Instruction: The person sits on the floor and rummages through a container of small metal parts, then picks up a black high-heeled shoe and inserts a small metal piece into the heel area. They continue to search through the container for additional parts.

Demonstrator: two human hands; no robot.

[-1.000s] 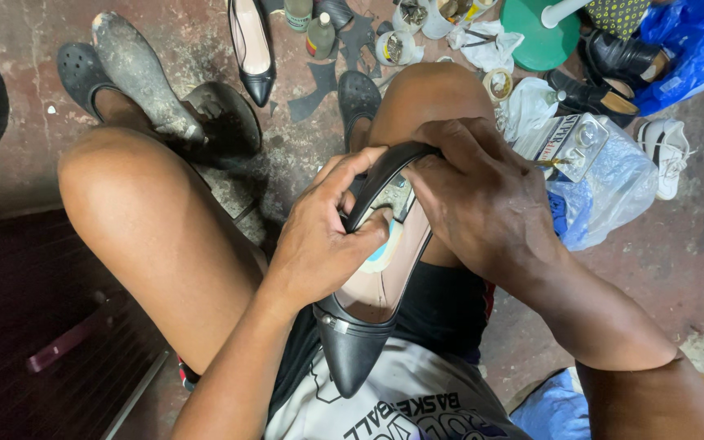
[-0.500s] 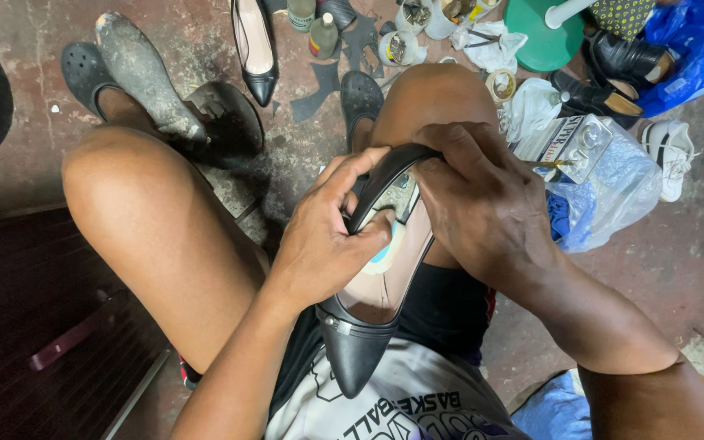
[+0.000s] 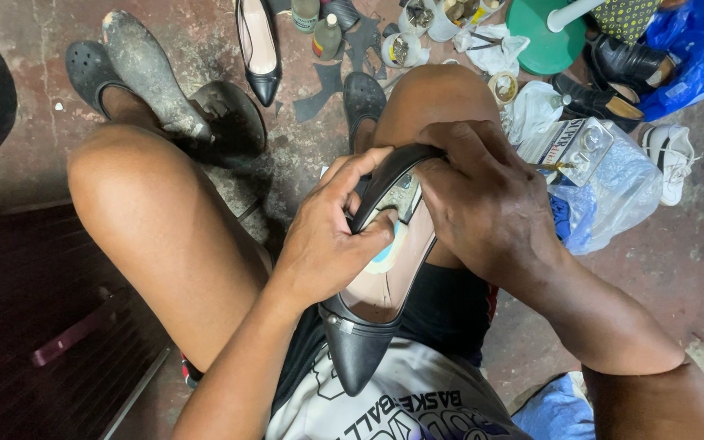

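Head view: black pump lying across the lap, toe pointing at the shirt. Left hand grips its heel rim, thumb pressed down on the insole. Right hand is wrapped over the heel end. Another pump, bottles and plastic bags sit on the floor beyond the knees.

Black pump, green funnel

- Stained, worn concrete floor is lying under everything, reddish patches showing through the grey.
- A dark ribbed panel is occupying the lower left.
- Loose shoes, small pots and plastic bags are crowding the upper edge.
- Soft, even light is falling from above.
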